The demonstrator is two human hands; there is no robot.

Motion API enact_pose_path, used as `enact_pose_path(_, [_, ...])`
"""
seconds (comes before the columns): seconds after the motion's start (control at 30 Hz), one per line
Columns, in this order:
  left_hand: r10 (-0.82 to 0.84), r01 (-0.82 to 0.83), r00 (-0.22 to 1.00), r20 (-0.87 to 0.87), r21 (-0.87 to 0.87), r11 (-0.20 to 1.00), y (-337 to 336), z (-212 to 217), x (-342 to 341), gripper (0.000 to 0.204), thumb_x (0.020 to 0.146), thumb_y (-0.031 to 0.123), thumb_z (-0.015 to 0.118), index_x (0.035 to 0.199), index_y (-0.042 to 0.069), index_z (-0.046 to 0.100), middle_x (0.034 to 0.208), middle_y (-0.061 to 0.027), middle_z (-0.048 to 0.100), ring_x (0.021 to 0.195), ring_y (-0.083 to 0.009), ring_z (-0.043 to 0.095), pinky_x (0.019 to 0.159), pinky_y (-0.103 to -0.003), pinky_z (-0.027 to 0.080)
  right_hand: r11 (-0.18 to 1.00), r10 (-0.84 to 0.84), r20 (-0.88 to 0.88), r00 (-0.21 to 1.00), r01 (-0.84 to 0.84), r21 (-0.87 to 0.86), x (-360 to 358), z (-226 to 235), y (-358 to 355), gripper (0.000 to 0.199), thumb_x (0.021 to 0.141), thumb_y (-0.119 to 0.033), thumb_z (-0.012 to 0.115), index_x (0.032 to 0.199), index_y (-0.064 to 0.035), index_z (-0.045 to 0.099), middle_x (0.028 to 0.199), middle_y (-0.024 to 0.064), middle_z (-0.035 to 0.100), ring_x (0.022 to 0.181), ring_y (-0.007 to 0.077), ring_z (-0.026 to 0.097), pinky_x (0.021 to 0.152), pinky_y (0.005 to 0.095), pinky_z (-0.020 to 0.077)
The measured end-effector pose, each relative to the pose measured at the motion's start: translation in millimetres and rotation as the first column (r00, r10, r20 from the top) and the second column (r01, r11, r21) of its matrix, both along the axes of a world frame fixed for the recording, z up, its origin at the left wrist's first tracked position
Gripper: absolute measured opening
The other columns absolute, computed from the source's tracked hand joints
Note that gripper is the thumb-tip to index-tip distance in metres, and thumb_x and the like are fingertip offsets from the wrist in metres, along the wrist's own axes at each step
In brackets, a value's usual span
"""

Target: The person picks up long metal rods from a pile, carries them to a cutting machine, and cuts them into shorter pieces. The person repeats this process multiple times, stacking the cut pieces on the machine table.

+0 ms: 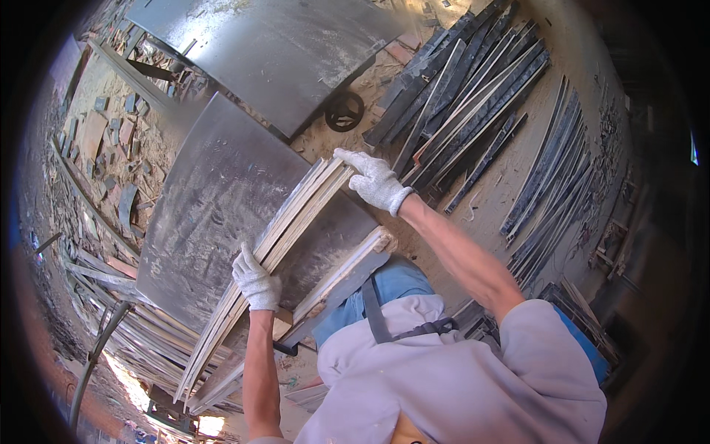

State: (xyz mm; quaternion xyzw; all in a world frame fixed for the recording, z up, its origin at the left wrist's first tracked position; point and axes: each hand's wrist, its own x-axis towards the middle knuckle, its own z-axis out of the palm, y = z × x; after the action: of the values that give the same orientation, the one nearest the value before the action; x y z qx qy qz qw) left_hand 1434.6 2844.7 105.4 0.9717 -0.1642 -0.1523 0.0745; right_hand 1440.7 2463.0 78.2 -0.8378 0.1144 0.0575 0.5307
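Note:
A bundle of long, thin wooden strips (285, 243) lies slantwise across a dark metal table top (203, 222). Around the bundle's far right end closes my right hand (376, 180), in a light knitted glove. Farther down the strips, my left hand (255, 281), gloved alike, grips the bundle from its left side, with the thumb pointing up. The lower left end of the strips reaches out past the table's edge. Between the bundle and my body, a thick wooden beam (344, 270) runs along the near side of the table.
Beyond stands a second metal table top (281, 55), with a dark handwheel (345, 111) at its corner. Dark-faced boards (473, 96) are piled on the floor at the far right, and more strips (551, 170) lie nearer. Offcuts (111, 140) litter the ground at left.

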Motion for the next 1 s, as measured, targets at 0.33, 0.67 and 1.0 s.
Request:
enact_pose_path(0.33, [-0.067, 0.064, 0.996, 0.057, 0.040, 0.997, 12, -12, -5, 0.122, 0.065, 0.040, 0.095, 0.158, -0.004, 0.030, 0.135, -0.0252, 0.051, 0.127, -0.0445, 0.049, 0.110, -0.057, 0.038, 0.981, -0.178, -0.178, 0.968, 0.189, 0.045, 26, 17, 6, 0.026, 0.087, -0.023, 0.082, 0.110, -0.0110, 0.080, 0.101, 0.0125, 0.076, 0.099, 0.0275, 0.071, 0.091, 0.0388, 0.0561])
enact_pose_path(0.67, [-0.051, 0.054, 0.996, 0.079, -0.036, 0.998, -2, 4, -1, 0.111, 0.067, 0.022, 0.086, 0.158, -0.005, 0.030, 0.134, -0.0217, 0.050, 0.131, -0.0426, 0.048, 0.123, -0.061, 0.029, 0.978, -0.206, 0.008, 0.978, 0.206, -0.009, 30, 8, 6, 0.017, 0.080, -0.005, 0.087, 0.094, -0.0089, 0.081, 0.088, 0.0052, 0.072, 0.081, 0.0166, 0.069, 0.074, 0.0320, 0.0563])
enact_pose_path(1.0, [-0.026, 0.030, 0.996, 0.080, -0.050, 0.998, -5, 7, -3, 0.115, 0.061, 0.016, 0.087, 0.159, -0.002, 0.030, 0.134, -0.0199, 0.050, 0.130, -0.0407, 0.049, 0.123, -0.061, 0.031, 0.963, -0.258, -0.151, 0.954, 0.268, 0.044, 29, 11, -27, 0.020, 0.080, -0.006, 0.089, 0.099, -0.0080, 0.083, 0.097, 0.0064, 0.076, 0.087, 0.0148, 0.070, 0.079, 0.0308, 0.0574])
